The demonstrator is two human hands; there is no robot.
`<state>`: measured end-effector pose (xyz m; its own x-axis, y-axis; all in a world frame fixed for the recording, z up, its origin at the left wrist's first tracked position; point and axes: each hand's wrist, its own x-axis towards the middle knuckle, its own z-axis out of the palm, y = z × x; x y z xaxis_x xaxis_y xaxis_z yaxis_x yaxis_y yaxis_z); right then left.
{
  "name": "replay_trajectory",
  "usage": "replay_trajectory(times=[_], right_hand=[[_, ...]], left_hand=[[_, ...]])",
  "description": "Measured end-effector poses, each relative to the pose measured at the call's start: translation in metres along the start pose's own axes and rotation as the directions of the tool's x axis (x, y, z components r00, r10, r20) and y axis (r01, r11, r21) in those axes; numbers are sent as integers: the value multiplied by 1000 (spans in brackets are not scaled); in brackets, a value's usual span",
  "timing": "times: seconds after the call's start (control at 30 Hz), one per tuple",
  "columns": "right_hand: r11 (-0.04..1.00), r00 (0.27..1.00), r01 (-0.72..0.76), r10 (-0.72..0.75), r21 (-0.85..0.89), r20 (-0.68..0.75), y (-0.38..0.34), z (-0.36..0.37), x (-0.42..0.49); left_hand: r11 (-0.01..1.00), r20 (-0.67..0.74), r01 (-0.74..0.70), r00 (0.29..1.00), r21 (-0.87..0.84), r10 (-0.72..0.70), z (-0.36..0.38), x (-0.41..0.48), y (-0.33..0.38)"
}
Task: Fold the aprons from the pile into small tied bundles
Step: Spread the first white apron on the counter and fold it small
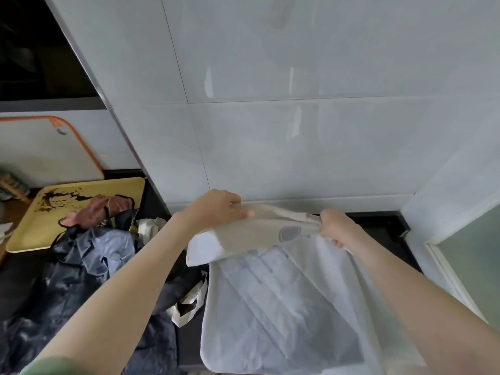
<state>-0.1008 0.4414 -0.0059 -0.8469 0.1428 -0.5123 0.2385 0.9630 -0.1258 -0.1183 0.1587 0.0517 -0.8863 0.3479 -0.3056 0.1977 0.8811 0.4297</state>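
Note:
A white apron (284, 301) with a faint grey print hangs in front of me above the dark counter. Its top part is folded over toward the left. My left hand (216, 209) holds the upper edge of that fold, fingers curled over the cloth. My right hand (335, 226) grips the bunched top edge on the right side. To the left lies the pile: dark blue aprons (81, 272), a pink apron (97, 212) on top at the back, and white straps (189, 304) trailing out between the pile and the white apron.
A yellow tray (29, 234) with a dark pattern sits at the left, partly under the pile. A white cutting board with an orange rim (40, 150) leans behind it. A tiled wall (297, 131) rises right behind the dark counter (378, 226). A frosted panel (473, 261) stands at right.

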Motion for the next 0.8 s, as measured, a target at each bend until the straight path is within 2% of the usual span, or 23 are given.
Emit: replay_trajectory(times=[0.1, 0.17, 0.27, 0.37, 0.43, 0.5, 0.57, 0.63, 0.7, 0.73, 0.77, 0.8], right_hand=[[964, 992, 91, -111, -249, -66, -13, -15, 11], [880, 956, 170, -256, -443, -141, -32, -18, 22], [764, 884, 323, -454, -559, -110, -50, -10, 41], [712, 799, 500, -599, -493, -55, -55, 13, 60], [727, 770, 588, -637, -354, -29, -60, 37, 69], [759, 768, 625, -640, -183, -30, -66, 58, 69], [794, 796, 596, -604, -121, -37, -75, 74, 67], [821, 825, 551, -563, -148, -47, -82, 88, 64], [797, 810, 582, -585, -164, 34, -87, 105, 61], [778, 796, 605, -596, -169, 103, -89, 116, 61], [770, 788, 615, -591, -171, 172, -89, 127, 61], [775, 789, 608, -567, -170, 236, -89, 138, 63]], left_hand=[[993, 110, 61, 991, 105, -73, 1, -16, -4], [985, 166, 128, 975, 113, -146, 5, -26, -17], [959, 275, 216, 926, 182, -260, 3, -35, -48], [923, 355, 318, 855, 216, -378, 0, -43, -84], [896, 387, 366, 811, 249, -439, -1, -49, -111], [862, 373, 389, 785, 324, -495, -3, -55, -131], [836, 312, 436, 786, 333, -534, -3, -58, -150], [829, 211, 516, 805, 215, -555, -1, -56, -160], [823, 108, 567, 821, -43, -560, 4, -52, -163], [782, 98, 576, 816, -239, -570, 9, -50, -164], [678, 118, 556, 807, -482, -578, 13, -49, -163], [518, 180, 520, 802, -679, -569, 15, -52, -161]])
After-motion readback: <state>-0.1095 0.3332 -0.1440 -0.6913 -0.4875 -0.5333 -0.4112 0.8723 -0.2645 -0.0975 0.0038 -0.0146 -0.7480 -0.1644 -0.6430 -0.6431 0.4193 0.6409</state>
